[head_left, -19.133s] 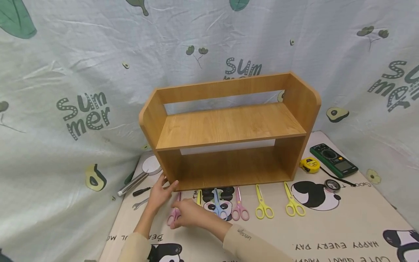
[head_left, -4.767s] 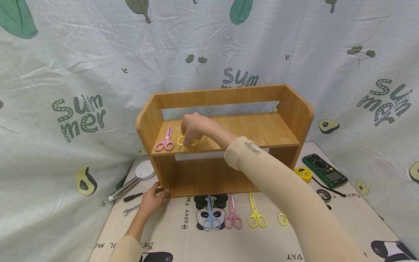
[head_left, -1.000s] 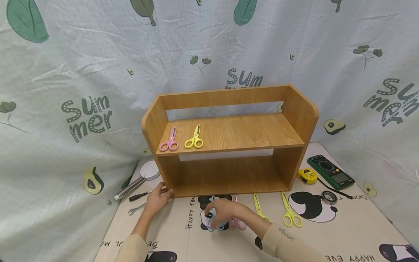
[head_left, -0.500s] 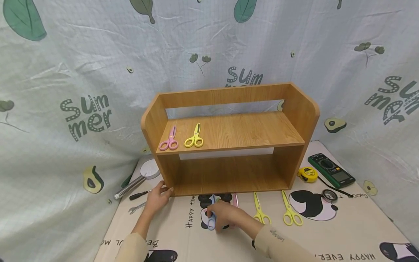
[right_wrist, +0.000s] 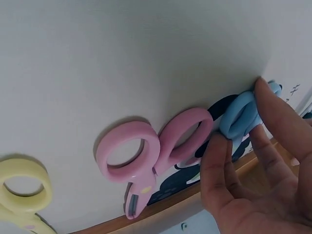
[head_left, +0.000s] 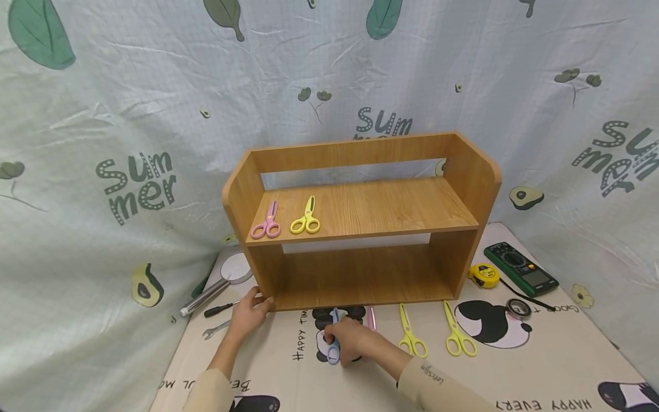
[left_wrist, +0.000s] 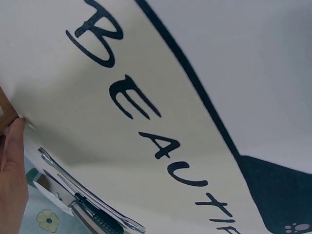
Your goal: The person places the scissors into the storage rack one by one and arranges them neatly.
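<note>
Blue scissors [head_left: 333, 353] in right hand [head_left: 353, 337], well apart from left hand [head_left: 249, 315]

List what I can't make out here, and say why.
Head view: the handles of the nearer pink scissors, mostly hidden by the right hand.
Head view: dial markings on the multimeter, too small to read.
Left wrist view: much of the left hand, cut off by the picture's edge.
Right wrist view: part of the yellow scissors, cut off likewise.
</note>
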Action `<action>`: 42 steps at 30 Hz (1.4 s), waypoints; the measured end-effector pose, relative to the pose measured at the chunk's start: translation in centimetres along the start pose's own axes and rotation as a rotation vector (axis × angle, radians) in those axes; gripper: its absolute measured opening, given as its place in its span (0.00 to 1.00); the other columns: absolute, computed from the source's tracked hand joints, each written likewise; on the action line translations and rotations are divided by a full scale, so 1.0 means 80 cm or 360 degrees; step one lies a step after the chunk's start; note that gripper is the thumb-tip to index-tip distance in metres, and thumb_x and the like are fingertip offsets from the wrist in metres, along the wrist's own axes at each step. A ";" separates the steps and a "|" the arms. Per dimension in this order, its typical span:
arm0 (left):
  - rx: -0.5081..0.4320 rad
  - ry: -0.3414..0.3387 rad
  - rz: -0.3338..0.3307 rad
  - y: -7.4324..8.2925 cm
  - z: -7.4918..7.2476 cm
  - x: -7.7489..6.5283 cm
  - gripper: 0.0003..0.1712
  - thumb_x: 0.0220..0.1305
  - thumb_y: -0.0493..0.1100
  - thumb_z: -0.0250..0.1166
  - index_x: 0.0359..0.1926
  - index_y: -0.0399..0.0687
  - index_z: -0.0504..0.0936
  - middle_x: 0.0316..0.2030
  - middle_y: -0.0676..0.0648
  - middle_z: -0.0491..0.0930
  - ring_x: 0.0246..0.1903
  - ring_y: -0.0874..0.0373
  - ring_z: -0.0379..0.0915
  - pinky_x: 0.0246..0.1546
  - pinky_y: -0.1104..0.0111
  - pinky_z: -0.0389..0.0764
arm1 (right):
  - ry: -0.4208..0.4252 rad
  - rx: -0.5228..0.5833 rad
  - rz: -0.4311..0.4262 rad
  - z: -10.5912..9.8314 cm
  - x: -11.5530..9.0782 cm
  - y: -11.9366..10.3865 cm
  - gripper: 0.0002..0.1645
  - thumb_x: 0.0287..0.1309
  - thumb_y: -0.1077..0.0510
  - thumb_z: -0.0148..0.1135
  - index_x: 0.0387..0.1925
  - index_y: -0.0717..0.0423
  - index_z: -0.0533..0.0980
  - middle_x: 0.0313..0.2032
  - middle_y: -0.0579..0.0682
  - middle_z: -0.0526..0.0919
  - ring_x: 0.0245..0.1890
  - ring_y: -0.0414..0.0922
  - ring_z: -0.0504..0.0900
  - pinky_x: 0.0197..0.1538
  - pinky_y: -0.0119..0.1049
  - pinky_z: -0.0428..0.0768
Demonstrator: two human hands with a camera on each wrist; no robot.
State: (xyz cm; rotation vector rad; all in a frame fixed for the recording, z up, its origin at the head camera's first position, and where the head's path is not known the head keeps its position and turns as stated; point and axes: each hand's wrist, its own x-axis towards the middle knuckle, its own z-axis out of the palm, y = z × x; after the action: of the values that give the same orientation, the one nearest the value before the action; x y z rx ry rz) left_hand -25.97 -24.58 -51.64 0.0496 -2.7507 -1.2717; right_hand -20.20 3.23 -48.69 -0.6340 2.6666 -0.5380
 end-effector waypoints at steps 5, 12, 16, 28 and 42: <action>-0.0006 -0.0022 -0.0012 0.002 -0.001 -0.001 0.23 0.71 0.41 0.64 0.62 0.35 0.77 0.52 0.29 0.85 0.56 0.34 0.83 0.40 0.62 0.88 | 0.0006 0.0000 -0.0018 0.000 -0.001 -0.001 0.29 0.34 0.73 0.82 0.37 0.48 0.79 0.37 0.46 0.80 0.38 0.40 0.72 0.35 0.33 0.75; -0.0005 -0.0030 -0.0026 0.004 -0.003 -0.002 0.24 0.71 0.42 0.64 0.64 0.34 0.75 0.54 0.28 0.85 0.58 0.33 0.81 0.43 0.60 0.88 | 0.0056 -0.0040 -0.0045 -0.002 -0.001 -0.006 0.25 0.33 0.73 0.83 0.31 0.50 0.79 0.33 0.45 0.81 0.34 0.39 0.71 0.33 0.31 0.72; -0.0023 -0.0023 -0.0013 0.003 -0.002 -0.001 0.24 0.71 0.42 0.64 0.63 0.34 0.75 0.53 0.27 0.85 0.57 0.33 0.82 0.41 0.60 0.89 | 0.0059 -0.0071 -0.0057 -0.002 0.000 -0.008 0.24 0.33 0.72 0.84 0.29 0.51 0.79 0.30 0.44 0.79 0.32 0.38 0.70 0.32 0.30 0.71; 0.0009 -0.0048 -0.0015 0.001 -0.001 0.001 0.26 0.71 0.42 0.63 0.65 0.34 0.74 0.55 0.27 0.83 0.59 0.32 0.81 0.42 0.58 0.89 | 0.0081 -0.0127 -0.0046 0.001 0.003 -0.008 0.24 0.32 0.70 0.85 0.28 0.50 0.79 0.27 0.41 0.77 0.31 0.37 0.69 0.32 0.29 0.72; 0.0014 -0.0018 0.0013 -0.006 0.002 0.000 0.25 0.71 0.41 0.63 0.64 0.33 0.74 0.54 0.27 0.84 0.57 0.33 0.82 0.42 0.59 0.89 | 0.0025 0.0056 0.0011 0.002 0.002 0.001 0.24 0.34 0.71 0.84 0.32 0.49 0.82 0.35 0.43 0.82 0.37 0.39 0.72 0.39 0.34 0.75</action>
State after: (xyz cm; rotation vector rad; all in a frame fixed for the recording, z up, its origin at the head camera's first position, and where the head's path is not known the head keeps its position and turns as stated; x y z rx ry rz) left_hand -26.02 -24.75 -52.07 0.0322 -2.7628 -1.2622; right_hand -20.28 3.18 -48.90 -0.6124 2.6671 -0.5889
